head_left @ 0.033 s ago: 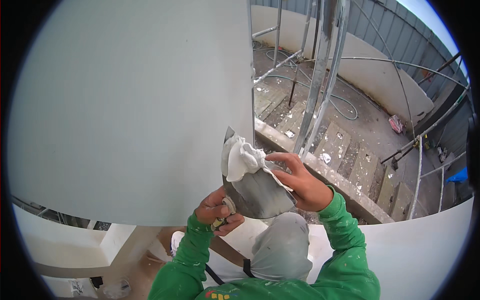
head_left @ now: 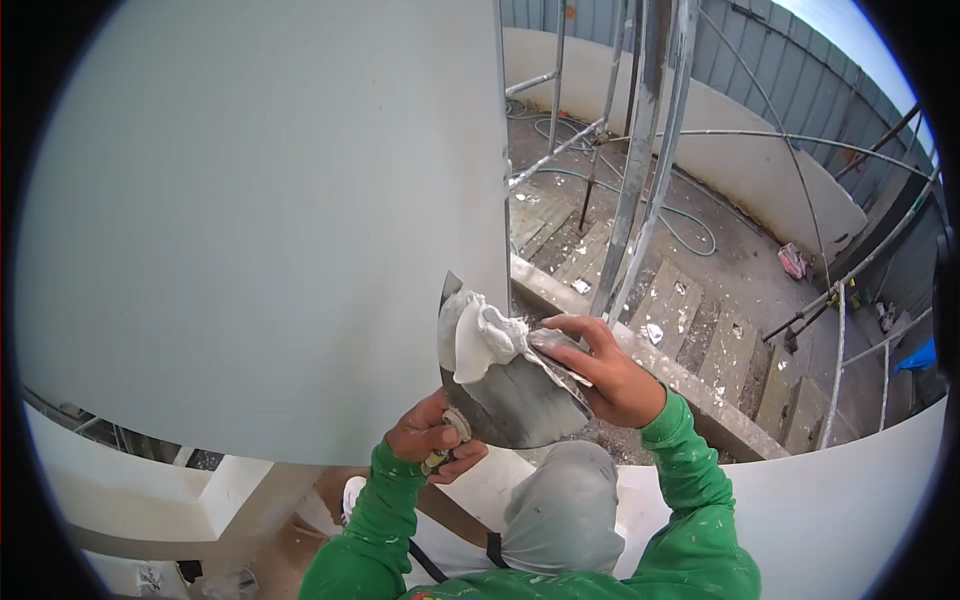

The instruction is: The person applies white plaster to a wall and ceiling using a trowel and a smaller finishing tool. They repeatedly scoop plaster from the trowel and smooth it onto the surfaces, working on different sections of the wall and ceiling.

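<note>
My left hand (head_left: 430, 437) is closed round the short handle of a wide grey trowel (head_left: 515, 405), whose blade is tilted up in front of me. A thick mound of white putty (head_left: 485, 335) sits on the blade's upper left part. Over the blade's right edge, my right hand (head_left: 620, 380) is closed, pinching a thin, flat metal scraper (head_left: 562, 347) between thumb and fingers. The scraper's edge touches the side of the putty, and white smears run along it. My palm hides part of the scraper.
A large smooth pale wall panel (head_left: 250, 220) fills the left side. Metal scaffold poles (head_left: 640, 180) stand at the right, beyond a low ledge (head_left: 690, 385). Below them are wooden planks (head_left: 725, 345) spattered white and a hose (head_left: 690, 225). My knee (head_left: 565, 500) is under the trowel.
The scraper in my right hand has turned so that its flat face shows beside the putty. The trowel sits slightly lower in view, and the background has shifted down a little.
</note>
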`<state>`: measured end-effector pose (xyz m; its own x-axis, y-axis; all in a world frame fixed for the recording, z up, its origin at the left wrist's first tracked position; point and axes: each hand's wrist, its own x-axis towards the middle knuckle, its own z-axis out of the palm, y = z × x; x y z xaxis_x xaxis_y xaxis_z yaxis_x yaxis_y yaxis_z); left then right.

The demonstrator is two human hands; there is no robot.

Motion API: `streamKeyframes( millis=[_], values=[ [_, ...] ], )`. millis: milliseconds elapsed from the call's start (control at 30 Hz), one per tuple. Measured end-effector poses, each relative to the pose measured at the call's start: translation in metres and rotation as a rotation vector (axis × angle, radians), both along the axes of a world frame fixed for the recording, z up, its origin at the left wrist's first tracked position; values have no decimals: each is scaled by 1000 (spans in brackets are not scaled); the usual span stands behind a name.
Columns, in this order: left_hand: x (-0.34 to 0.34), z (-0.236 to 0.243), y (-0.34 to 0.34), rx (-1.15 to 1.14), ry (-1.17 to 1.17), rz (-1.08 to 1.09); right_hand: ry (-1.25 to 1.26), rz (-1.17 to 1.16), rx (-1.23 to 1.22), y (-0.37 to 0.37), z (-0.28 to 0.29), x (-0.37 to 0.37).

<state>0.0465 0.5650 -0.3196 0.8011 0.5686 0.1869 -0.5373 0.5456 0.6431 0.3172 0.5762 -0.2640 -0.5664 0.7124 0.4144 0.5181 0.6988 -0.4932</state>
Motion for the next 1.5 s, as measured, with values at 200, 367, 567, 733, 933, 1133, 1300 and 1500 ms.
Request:
streamKeyframes(
  millis=[200, 367, 567, 733, 933, 1133, 1300, 1500],
  values=[
    [-4, 17, -17, 197, 222, 128, 180, -386, 707, 72, 83, 43],
    [-4, 13, -25, 194, 192, 151, 204, -318, 1121, 139, 207, 4],
    [-25, -3, -27, 138, 235, 159, 244, -220, 1389, 171, 261, -40],
    [-33, -15, -36, 80, 196, 208, 293, -202, 1313, 171, 224, -55],
    [-28, -21, -44, 71, 184, 158, 166, -356, 954, 147, 54, -54],
    [-20, -29, -47, 54, 206, 213, 132, -362, 661, 127, -114, -50],
    [-22, -37, -58, -23, 301, 222, 57, -350, 524, 116, -245, -56],
    [-17, -42, -66, -93, 350, 270, -128, -296, 373, 86, -377, -54]
  ],
)
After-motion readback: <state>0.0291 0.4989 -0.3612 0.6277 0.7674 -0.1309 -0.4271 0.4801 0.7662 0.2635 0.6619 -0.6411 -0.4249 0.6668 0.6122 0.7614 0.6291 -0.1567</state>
